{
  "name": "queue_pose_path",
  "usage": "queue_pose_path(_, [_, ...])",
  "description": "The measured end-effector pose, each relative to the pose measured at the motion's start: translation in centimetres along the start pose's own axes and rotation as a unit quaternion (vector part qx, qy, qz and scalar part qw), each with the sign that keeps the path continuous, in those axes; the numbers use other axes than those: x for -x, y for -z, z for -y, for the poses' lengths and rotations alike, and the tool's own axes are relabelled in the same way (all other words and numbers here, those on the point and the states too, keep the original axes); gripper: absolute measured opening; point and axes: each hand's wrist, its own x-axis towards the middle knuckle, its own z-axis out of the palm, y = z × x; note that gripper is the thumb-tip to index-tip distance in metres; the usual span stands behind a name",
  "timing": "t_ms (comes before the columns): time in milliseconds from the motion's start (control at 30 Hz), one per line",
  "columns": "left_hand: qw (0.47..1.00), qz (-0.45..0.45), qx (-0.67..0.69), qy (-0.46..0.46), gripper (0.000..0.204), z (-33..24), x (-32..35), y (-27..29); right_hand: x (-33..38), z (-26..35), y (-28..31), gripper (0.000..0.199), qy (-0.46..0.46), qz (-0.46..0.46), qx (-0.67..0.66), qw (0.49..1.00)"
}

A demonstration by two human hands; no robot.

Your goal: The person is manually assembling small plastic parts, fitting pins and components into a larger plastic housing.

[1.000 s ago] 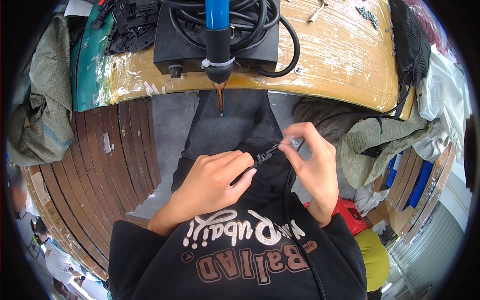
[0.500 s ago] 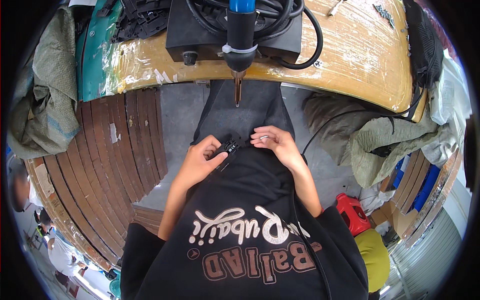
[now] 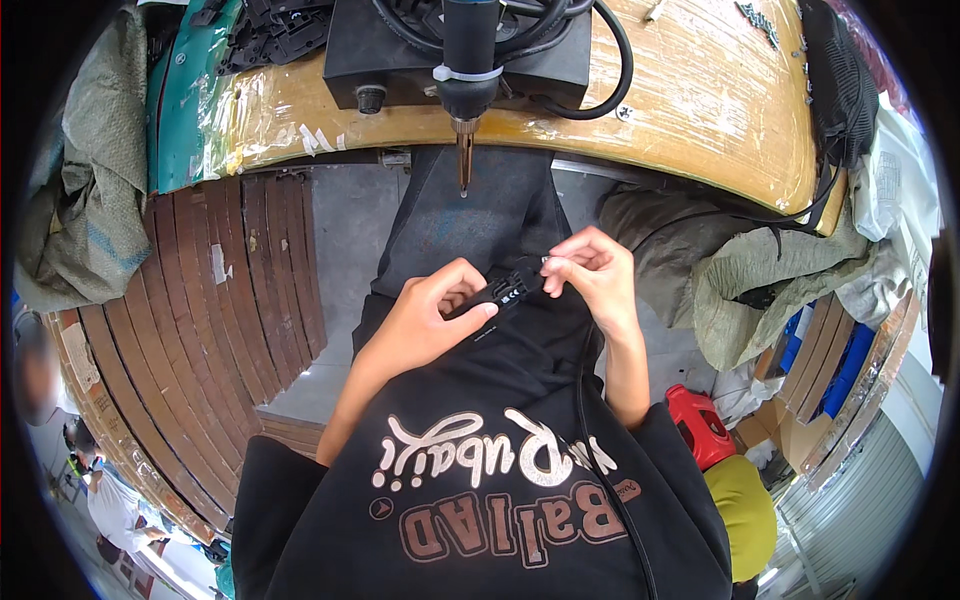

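Observation:
A small black plastic part (image 3: 507,289) is held over my lap between both hands. My left hand (image 3: 432,318) grips its near end, thumb on top. My right hand (image 3: 592,276) pinches its far end with the fingertips. Straight ahead, a soldering-type tool (image 3: 467,70) with a blue handle and a metal tip hangs down from the edge of the wooden workbench (image 3: 700,100), above my knees. It sits on a black box (image 3: 400,55) wound with thick black cable.
A pile of black plastic parts (image 3: 275,30) lies at the bench's back left. Stacked curved wooden slats (image 3: 200,330) stand to my left. Grey-green sacks (image 3: 760,280) and a red canister (image 3: 698,425) lie to my right.
Both hands, holding the black part, have drawn back from under the tool tip toward my body. My head has shifted, so the bench sits higher in view.

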Motion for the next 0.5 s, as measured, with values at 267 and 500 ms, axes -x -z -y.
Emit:
queue_pose_path(267, [0.999, 0.011, 0.016, -0.036, 0.014, -2.8, 0.5, -0.1, 1.8, 3.8, -0.3, 0.011, 0.093, 0.024, 0.048, 0.994])
queue_pose_path(500, [0.999, 0.006, -0.028, -0.041, 0.014, -4.2, 1.1, 0.1, 2.4, 5.9, -1.3, 0.011, 0.16, 0.033, 0.148, 0.975])
